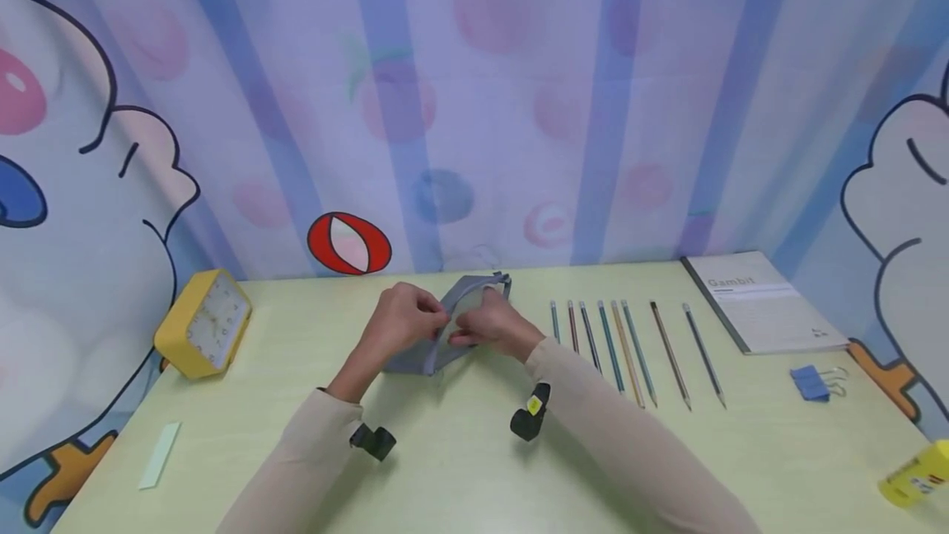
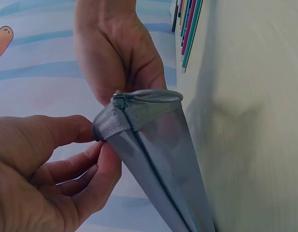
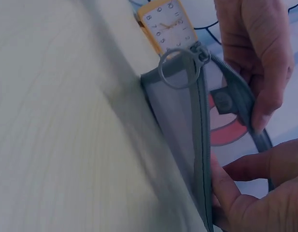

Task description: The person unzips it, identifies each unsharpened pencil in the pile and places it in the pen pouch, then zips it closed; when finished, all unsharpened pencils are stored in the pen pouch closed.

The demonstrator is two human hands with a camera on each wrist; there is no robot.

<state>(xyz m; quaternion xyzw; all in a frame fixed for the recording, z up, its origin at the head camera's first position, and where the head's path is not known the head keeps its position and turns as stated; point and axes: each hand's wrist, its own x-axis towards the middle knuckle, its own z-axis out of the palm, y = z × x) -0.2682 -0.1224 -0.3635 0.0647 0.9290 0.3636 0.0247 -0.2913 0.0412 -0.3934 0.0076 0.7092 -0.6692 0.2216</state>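
Note:
A grey mesh zip pouch (image 1: 412,359) stands at the back middle of the table, its zipped mouth parted. My left hand (image 1: 404,318) pinches one zipper edge between thumb and fingers. The fingers of my right hand (image 1: 495,321) reach into the mouth and touch the inside of the near wall. Through the mesh in the left wrist view, fingertips show faintly inside the pouch (image 2: 161,154). A ring pull (image 3: 177,68) hangs at the zipper's end in the right wrist view, where a small tab (image 3: 223,100) also shows inside the mouth.
Several pencils (image 1: 669,353) lie in a row right of the pouch. Beyond them are a notebook (image 1: 771,311), a blue binder clip (image 1: 811,383) and a yellow bottle (image 1: 915,475). On the left stand a yellow clock (image 1: 215,324) and, nearer, a pale green strip (image 1: 159,456).

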